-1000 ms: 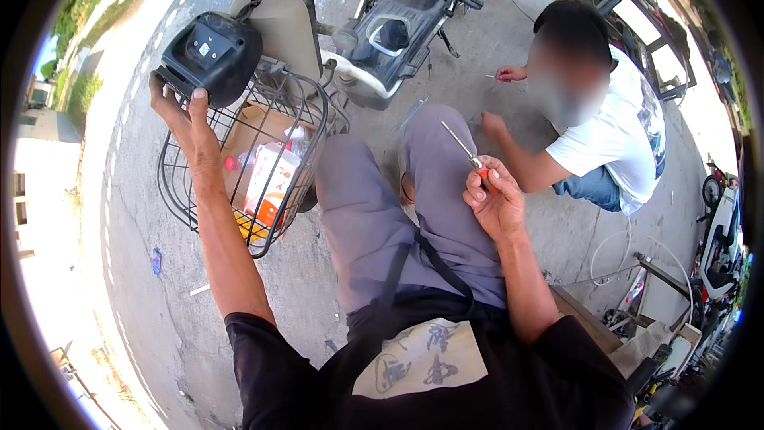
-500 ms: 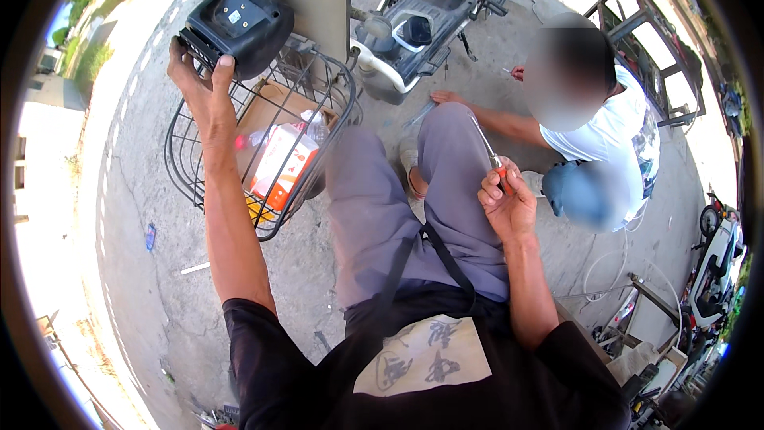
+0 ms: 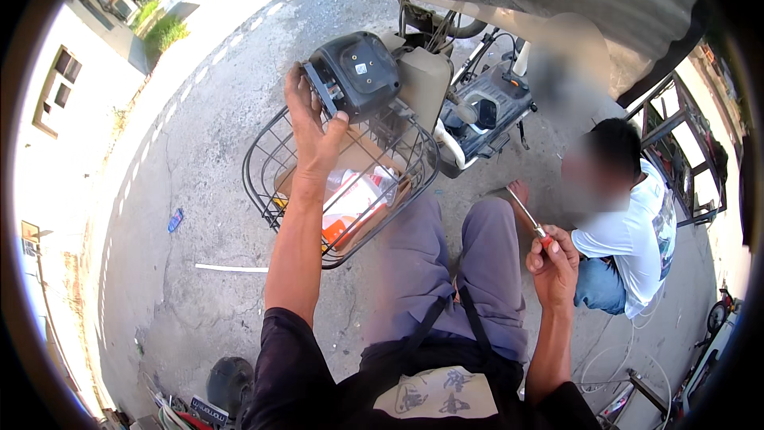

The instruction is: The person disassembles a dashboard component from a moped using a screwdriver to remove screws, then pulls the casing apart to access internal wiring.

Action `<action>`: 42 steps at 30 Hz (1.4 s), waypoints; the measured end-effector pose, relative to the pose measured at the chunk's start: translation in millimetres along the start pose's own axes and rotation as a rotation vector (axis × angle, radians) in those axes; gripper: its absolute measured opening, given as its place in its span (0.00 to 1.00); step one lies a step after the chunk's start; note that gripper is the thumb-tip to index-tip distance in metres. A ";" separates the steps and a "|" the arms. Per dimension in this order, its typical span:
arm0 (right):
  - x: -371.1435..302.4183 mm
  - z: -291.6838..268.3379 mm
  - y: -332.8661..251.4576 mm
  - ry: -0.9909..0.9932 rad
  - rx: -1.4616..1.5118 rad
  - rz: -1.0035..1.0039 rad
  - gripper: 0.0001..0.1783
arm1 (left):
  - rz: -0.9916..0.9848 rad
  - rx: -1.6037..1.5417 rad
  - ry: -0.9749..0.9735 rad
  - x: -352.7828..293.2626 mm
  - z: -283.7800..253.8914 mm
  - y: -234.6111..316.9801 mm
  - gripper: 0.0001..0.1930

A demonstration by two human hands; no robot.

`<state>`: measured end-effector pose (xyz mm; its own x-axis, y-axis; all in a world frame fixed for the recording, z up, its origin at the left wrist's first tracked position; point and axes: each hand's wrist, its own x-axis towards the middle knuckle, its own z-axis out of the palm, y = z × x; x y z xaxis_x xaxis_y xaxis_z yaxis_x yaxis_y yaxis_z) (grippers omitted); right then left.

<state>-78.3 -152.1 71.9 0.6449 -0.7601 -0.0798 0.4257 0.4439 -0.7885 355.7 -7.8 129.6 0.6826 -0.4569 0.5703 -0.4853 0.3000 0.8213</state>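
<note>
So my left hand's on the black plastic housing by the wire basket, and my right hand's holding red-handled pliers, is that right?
Not quite: the head view shows your right hand holding a red-handled screwdriver, not pliers. Your left hand is indeed on the black plastic housing by the wire basket.

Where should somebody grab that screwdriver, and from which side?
The screwdriver is probably best held by its red handle, coming from the person's own side. The handle is thicker than the thin metal shaft, which points away from the person and to the left. The right hand holds it by that handle.
</note>
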 end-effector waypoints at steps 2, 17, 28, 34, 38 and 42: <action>8.0 14.4 -6.1 -0.068 -0.050 -0.042 0.17 | -0.009 0.000 -0.013 -1.3 -5.3 0.3 0.56; 44.7 98.3 1.4 -0.213 -0.272 -0.226 0.14 | 0.224 0.461 0.028 2.1 -9.1 10.3 0.55; 121.9 211.1 40.2 -0.278 -1.117 -0.732 0.38 | 0.162 0.255 0.042 4.7 -8.7 4.3 0.55; 172.6 254.1 80.4 -0.294 -1.255 -0.811 0.53 | 0.226 0.408 0.061 5.2 -11.9 12.7 0.55; 181.3 257.6 108.6 -0.240 -1.206 -0.881 0.51 | 0.269 0.464 0.083 3.7 -14.2 14.3 0.57; 181.4 257.2 117.7 -0.224 -1.133 -0.916 0.49 | 0.290 0.480 0.086 1.3 -12.6 15.7 0.59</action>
<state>252.1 -115.7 121.4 0.5580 -0.4307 0.7093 0.0850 -0.8206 -0.5652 355.9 6.9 143.4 0.5164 -0.3371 0.7872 -0.8399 -0.0203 0.5423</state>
